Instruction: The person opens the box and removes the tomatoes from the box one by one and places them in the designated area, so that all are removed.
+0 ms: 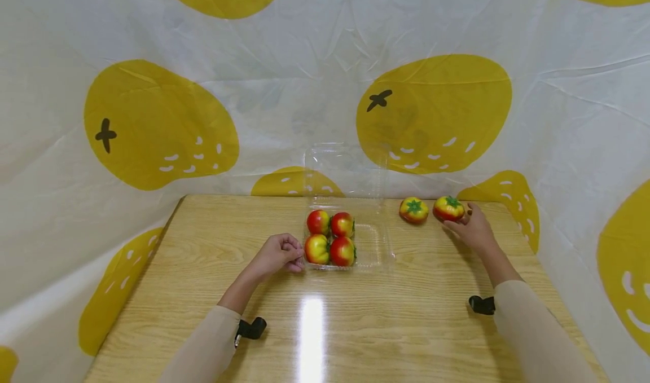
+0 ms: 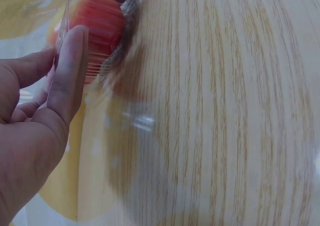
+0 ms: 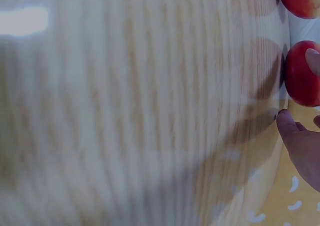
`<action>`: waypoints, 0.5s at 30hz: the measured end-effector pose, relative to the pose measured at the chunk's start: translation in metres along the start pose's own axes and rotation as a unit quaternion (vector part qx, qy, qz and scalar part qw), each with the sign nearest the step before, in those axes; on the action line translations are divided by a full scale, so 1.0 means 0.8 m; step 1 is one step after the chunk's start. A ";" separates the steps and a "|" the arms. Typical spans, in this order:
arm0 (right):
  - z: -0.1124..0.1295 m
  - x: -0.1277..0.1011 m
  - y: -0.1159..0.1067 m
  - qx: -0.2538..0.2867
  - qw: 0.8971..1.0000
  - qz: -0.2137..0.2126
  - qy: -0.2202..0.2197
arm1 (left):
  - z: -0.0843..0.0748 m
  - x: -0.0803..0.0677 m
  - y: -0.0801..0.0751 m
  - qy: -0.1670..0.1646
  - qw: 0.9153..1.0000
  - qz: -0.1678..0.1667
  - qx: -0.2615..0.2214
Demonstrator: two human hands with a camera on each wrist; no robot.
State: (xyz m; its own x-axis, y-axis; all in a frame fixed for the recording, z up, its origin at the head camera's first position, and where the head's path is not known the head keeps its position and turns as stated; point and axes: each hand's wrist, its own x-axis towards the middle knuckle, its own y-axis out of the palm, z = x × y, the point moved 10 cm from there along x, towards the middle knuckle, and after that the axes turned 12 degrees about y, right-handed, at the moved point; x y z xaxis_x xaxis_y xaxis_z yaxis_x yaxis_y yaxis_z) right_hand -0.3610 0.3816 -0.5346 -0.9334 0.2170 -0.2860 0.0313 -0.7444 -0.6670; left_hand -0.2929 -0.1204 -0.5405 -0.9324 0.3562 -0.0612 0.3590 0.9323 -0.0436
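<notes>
Clear plastic tray (image 1: 378,246), round glossy tomato (image 1: 448,208), wood-grain table (image 1: 203,247)

Six round red-and-yellow tomatoes with green stalk tops show in all: four sit packed two by two in the left half of the box (image 1: 330,238), and two lie loose on the light wooden desk (image 1: 203,293), one (image 1: 413,210) just beside the other (image 1: 449,208). There is one clear plastic clamshell box (image 1: 373,245), its lid standing open. Two hands are in view, the left hand (image 1: 278,254) and the right hand (image 1: 474,230).
</notes>
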 end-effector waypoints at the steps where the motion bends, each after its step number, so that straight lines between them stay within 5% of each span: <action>1: -0.001 -0.003 -0.001 0.000 1.000 0.003 0.001 | 0.000 0.000 0.000 0.000 1.000 0.000 0.001; 15: 0.013 -0.053 -0.029 -0.006 0.997 -0.028 -0.067 | 0.001 -0.001 0.000 -0.001 1.000 -0.001 -0.001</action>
State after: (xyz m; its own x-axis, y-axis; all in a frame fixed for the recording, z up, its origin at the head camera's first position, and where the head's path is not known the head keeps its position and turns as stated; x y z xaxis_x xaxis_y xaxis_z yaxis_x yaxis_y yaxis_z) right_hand -0.3263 0.3830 -0.5000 -0.9732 0.1706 -0.1545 -0.0183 -0.7264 -0.6870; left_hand -0.2925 -0.1210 -0.5415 -0.9330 0.3544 -0.0633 0.3572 0.9331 -0.0416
